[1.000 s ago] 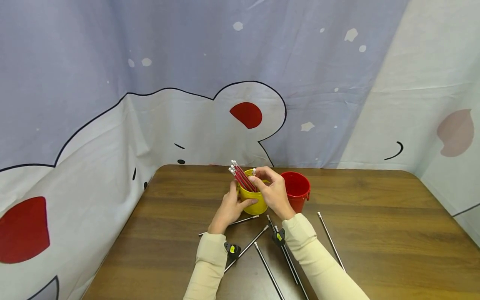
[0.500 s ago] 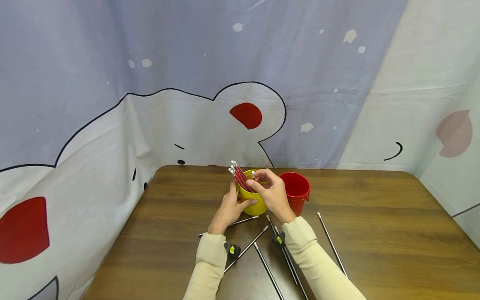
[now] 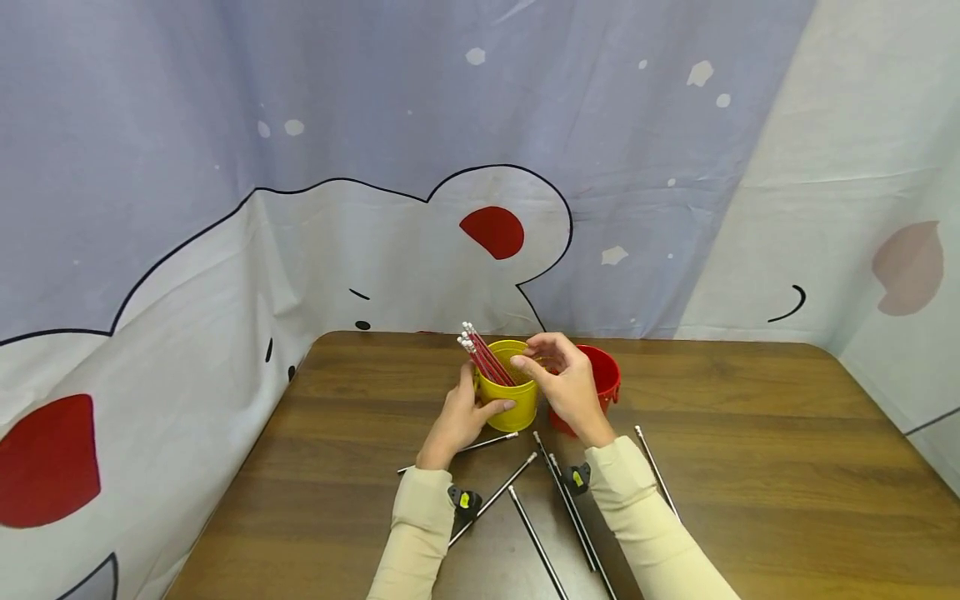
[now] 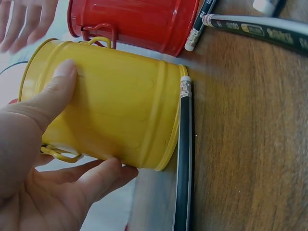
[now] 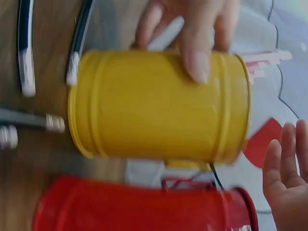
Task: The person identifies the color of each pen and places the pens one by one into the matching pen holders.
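My left hand (image 3: 459, 419) grips a small yellow bucket (image 3: 517, 410) on its left side, thumb across the front and fingers round the side. Several red pencils (image 3: 486, 360) with white erasers lean out of the bucket toward the left. My right hand (image 3: 566, 385) is held over the bucket's right rim, fingers loosely bent and nothing between them. In the right wrist view its fingers (image 5: 288, 166) show apart from the yellow bucket. Directly right stands a red bucket (image 3: 609, 379), partly covered by the right hand in the head view.
Several dark pencils lie scattered on the wooden table (image 3: 750, 467). One pencil (image 4: 184, 144) lies close along the yellow bucket's base, another pencil (image 3: 657, 473) beside the right sleeve. A printed curtain (image 3: 660, 208) hangs behind the table's back edge.
My right hand has lowered a pencil into the yellow bucket, let it go and drawn back to the right with its fingers spread. The left hand has stayed on the bucket.
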`<state>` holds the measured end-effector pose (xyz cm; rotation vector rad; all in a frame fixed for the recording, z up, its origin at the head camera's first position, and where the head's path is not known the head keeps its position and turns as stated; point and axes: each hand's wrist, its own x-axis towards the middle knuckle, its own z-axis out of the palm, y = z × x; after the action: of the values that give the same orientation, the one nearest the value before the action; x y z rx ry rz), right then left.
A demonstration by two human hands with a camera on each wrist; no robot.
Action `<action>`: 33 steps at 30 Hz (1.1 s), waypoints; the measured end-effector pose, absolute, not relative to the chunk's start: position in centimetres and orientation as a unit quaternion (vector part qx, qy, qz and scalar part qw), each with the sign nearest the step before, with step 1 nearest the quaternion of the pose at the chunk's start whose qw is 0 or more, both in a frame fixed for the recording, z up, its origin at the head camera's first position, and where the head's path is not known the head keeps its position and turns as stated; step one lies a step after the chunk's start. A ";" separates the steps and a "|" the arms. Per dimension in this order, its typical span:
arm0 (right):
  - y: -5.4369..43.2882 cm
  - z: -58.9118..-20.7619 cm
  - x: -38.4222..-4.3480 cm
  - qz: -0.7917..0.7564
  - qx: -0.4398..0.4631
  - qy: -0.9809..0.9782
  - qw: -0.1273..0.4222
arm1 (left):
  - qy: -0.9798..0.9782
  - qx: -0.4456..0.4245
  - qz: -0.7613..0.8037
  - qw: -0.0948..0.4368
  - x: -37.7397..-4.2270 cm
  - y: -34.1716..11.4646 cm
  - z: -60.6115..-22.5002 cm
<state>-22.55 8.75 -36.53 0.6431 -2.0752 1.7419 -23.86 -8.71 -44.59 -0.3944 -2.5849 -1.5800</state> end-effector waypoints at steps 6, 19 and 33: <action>11.7 -36.0 -22.3 0.604 0.199 -0.746 0.199 | -0.845 -0.130 -0.516 0.048 -23.7 -8.5 -44.6; 18.2 -37.7 -22.2 0.565 0.103 -0.805 0.147 | -0.846 -0.114 -0.519 0.036 -23.8 -8.8 -44.7; 20.2 -42.3 -23.5 0.578 0.135 -0.804 0.038 | -0.904 -0.106 -0.407 -0.080 -22.8 -10.2 -43.7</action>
<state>-23.53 20.21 -42.26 0.4131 -2.4675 1.7728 -22.77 -10.16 -43.69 -0.3500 -2.9931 -1.3473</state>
